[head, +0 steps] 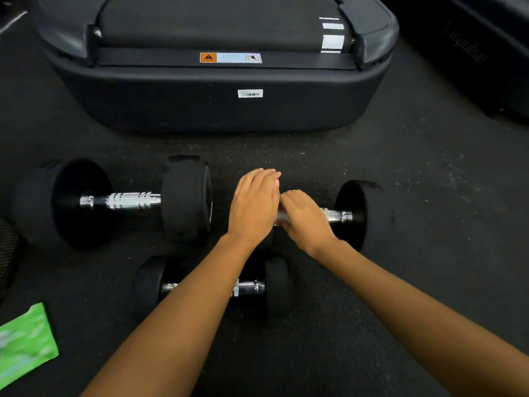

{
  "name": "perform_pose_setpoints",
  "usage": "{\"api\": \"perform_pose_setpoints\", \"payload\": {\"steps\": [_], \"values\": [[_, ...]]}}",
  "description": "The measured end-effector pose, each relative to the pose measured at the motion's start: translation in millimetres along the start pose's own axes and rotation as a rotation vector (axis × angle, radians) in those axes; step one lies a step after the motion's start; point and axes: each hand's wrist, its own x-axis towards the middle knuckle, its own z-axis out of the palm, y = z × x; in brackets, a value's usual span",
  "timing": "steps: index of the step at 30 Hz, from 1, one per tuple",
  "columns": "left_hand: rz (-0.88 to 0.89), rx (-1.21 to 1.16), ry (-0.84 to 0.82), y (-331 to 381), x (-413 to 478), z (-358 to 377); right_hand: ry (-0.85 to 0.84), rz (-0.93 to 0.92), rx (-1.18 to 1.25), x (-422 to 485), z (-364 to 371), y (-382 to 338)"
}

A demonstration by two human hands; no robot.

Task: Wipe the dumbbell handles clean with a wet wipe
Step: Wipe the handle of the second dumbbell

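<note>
— What is sitting at the top of the view?
— The rear end of a black treadmill (pixel 217 107) is resting on the dark speckled floor (pixel 429 179). An orange-and-white warning label (pixel 230 57) is showing on its crossbar, and a white barcode sticker (pixel 250 93) is showing lower on its cover.
— And to the right?
— Another black machine (pixel 481 61) is standing beside it, its lettering too blurred to read.
</note>
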Motion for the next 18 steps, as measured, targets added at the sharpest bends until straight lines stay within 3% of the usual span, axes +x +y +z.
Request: {"api": "perform_pose_setpoints", "payload": {"steps": [6,13,15,18], "values": [[0.009,-0.010,0.012,-1.6,-0.6,0.0,-0.017,-0.021,-0.080,-17.3,-7.3,9.7],[-0.011,-0.038,0.034,-3.4,-0.1,4.7,0.083,0.168,0.073,-35.6,-8.4,22.0],[-0.017,-0.042,0.030,-3.5,0.3,4.9,0.040,0.212,0.116,-26.5,-8.1,22.4],[-0.014,-0.041,0.032,-3.1,-0.1,4.9,-0.159,0.334,0.159,-6.9,-10.9,23.3]]}}
